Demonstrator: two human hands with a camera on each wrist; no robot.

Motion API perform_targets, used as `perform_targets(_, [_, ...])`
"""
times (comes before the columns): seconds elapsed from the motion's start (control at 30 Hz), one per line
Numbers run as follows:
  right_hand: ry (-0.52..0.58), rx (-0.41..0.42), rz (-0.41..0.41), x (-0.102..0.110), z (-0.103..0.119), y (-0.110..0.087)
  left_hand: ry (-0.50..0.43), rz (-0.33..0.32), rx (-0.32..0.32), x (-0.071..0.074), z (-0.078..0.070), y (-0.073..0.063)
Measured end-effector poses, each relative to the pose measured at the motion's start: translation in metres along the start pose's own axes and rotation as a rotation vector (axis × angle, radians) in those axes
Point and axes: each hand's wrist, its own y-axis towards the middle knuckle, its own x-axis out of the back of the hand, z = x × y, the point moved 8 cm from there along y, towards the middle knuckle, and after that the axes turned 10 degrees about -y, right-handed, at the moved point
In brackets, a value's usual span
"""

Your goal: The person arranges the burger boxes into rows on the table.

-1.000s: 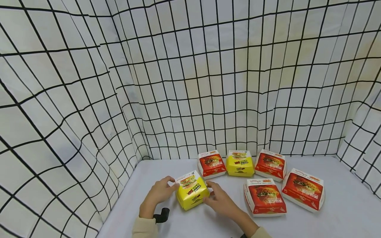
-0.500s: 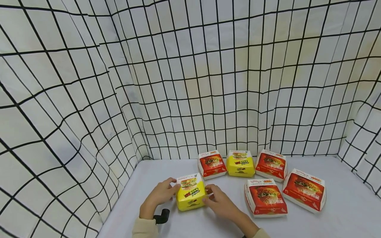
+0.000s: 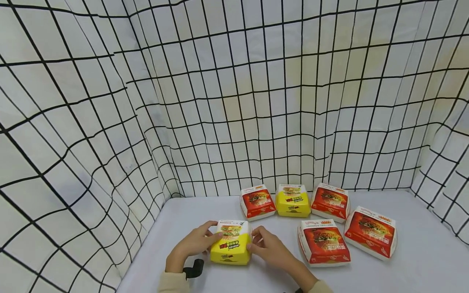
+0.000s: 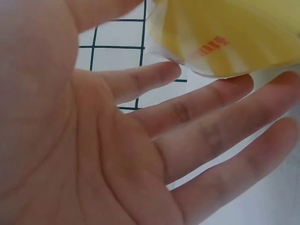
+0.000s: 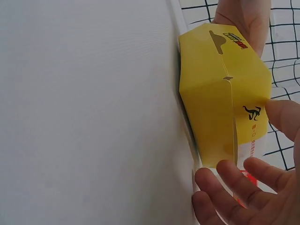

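A yellow burger box (image 3: pixel 231 245) with a white back edge and a burger picture sits on the white table between the two hands. My left hand (image 3: pixel 194 243) holds its left side, thumb over the top edge. In the left wrist view, the fingers (image 4: pixel 206 136) stretch along the lower edge of the box (image 4: pixel 225 37). At the opposite side my right hand (image 3: pixel 272 249) holds the box, with bent fingers toward the back corner. From the right wrist view, the thumb (image 5: pixel 283 115) presses a side panel and the fingertips (image 5: pixel 206 178) lie at the box's end.
To the right stand two red burger boxes, one nearer (image 3: pixel 324 243) and one farther right (image 3: pixel 371 232). Along the back are a red box (image 3: pixel 257 202), a yellow box (image 3: pixel 292 200) and another red box (image 3: pixel 330 202). White walls with a black grid (image 3: pixel 234 101) enclose the table.
The yellow box has been turned from a slant to nearly square with the person and has come slightly nearer. Both hands have stayed at its sides. The head view has shifted a little.
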Motion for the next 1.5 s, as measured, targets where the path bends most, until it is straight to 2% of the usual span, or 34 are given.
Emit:
perform_targets(0.2, [0.032, -0.062, -0.039, 0.000, -0.007, 0.002, -0.005, 0.043, 0.057, -0.001, 0.009, -0.005])
perform_targets(0.6, [0.042, -0.070, -0.051, 0.005, -0.013, -0.004, 0.002, 0.125, 0.024, -0.020, -0.001, 0.002])
perform_targets(0.9, [0.033, -0.048, -0.032, 0.006, -0.011, -0.004, 0.007, 0.124, 0.013, -0.024, -0.003, 0.002])
perform_targets(1.13, [0.035, -0.067, -0.033, 0.006, -0.014, -0.001, -0.058, 0.132, 0.005, -0.023, -0.002, 0.002])
perform_targets(1.37, [0.033, -0.041, -0.039, 0.005, -0.009, 0.002, -0.051, 0.086, 0.019, -0.023, 0.005, -0.001])
perform_targets(1.5, [0.034, -0.038, -0.041, 0.007, -0.007, 0.002, -0.081, 0.057, -0.003, -0.027, 0.006, -0.005])
